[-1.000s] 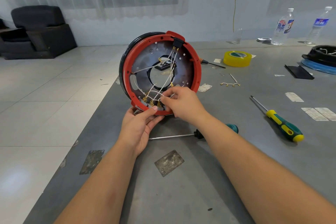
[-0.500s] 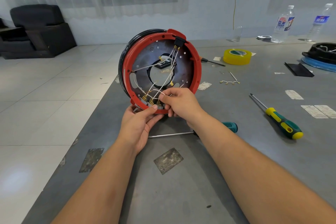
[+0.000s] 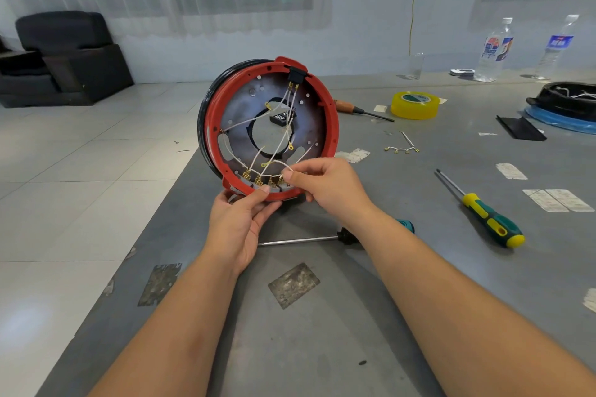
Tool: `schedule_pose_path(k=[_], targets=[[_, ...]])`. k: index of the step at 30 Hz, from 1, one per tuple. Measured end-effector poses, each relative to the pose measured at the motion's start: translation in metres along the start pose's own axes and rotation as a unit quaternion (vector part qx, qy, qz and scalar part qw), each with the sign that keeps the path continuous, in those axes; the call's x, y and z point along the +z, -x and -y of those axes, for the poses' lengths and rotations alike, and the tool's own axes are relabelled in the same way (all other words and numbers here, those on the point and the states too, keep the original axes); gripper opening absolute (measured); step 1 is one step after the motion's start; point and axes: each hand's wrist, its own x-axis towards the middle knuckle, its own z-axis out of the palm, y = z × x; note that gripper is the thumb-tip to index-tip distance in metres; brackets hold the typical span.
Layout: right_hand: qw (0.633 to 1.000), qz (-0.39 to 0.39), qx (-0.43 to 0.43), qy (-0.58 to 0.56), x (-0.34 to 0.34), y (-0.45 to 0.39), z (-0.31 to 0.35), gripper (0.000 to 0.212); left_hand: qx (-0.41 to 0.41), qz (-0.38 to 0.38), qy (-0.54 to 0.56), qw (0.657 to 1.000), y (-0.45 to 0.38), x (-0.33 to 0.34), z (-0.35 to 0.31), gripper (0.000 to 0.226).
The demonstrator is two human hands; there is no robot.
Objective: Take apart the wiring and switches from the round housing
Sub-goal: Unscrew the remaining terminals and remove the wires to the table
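A grey counter point(image 3: 322, 332) fills the lower and right parts of the frame, with a dark armchair point(image 3: 61, 55) on the tiled floor at upper left. At centre, the round housing point(image 3: 272, 129), red-rimmed with a black outer edge, stands tilted on its edge on the counter, its open face toward the camera and white wires point(image 3: 277, 145) with brass terminals strung across its metal plate. Of the two hands, the left hand point(image 3: 238, 222) grips the housing's lower rim, thumb pressed on the red edge, while the right hand point(image 3: 325, 184) pinches a looped white wire just above the row of brass terminals at the bottom of the housing. A black switch block point(image 3: 296, 74) sits at the top of the rim. To the right lie a green-and-yellow screwdriver point(image 3: 483, 213), a roll of yellow tape point(image 3: 414, 105) and, at the far edge, two water bottles point(image 3: 495, 48). A second screwdriver point(image 3: 322, 238) lies under the right forearm, its handle partly hidden. A small loose wire harness point(image 3: 401, 148) rests between the tape and the housing.
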Motion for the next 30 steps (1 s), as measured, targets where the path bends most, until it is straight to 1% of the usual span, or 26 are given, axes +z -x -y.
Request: schedule_pose_path(k=[2,4,6,10,12,15,18,20,23,26,30], targets=[[1.000,-0.012,-0.003,0.005,-0.010,0.003,0.002,0.004,0.000,0.001,0.001,1.000,-0.001,-0.001,0.000,0.040],[1.000,-0.027,0.002,0.010,-0.024,0.005,0.003,0.011,0.003,0.005,-0.006,1.000,-0.001,-0.001,0.000,0.032],[0.999,-0.043,0.015,0.014,-0.041,0.005,0.001,0.014,0.003,0.005,-0.010,1.000,-0.002,-0.001,0.000,0.027],[0.991,-0.114,0.059,0.033,-0.081,-0.002,-0.012,0.013,0.007,0.002,-0.008,1.000,-0.004,-0.002,0.001,0.032],[0.981,-0.151,0.101,0.076,-0.100,-0.012,-0.022,0.011,0.010,-0.002,-0.005,1.000,-0.006,-0.003,0.002,0.035],[0.962,-0.171,0.156,0.148,-0.119,-0.033,-0.036,0.011,0.014,-0.007,-0.006,1.000,-0.008,-0.004,0.002,0.034],[0.940,-0.167,0.196,0.224,-0.129,-0.053,-0.042,0.007,0.017,-0.010,-0.011,1.000,-0.010,-0.004,0.004,0.027],[0.929,-0.157,0.216,0.257,-0.133,-0.065,-0.046,0.009,0.019,-0.015,-0.010,1.000,-0.012,-0.005,0.004,0.031],[0.913,-0.160,0.212,0.310,-0.135,-0.079,-0.054,0.005,0.022,-0.019,-0.010,1.000,-0.014,-0.004,0.004,0.043],[0.903,-0.186,0.195,0.334,-0.134,-0.082,-0.064,0.002,0.026,-0.016,-0.023,0.999,-0.013,-0.003,0.005,0.046],[0.900,-0.217,0.162,0.342,-0.133,-0.075,-0.072,0.016,0.026,-0.017,-0.026,0.999,-0.012,-0.002,0.004,0.051]])
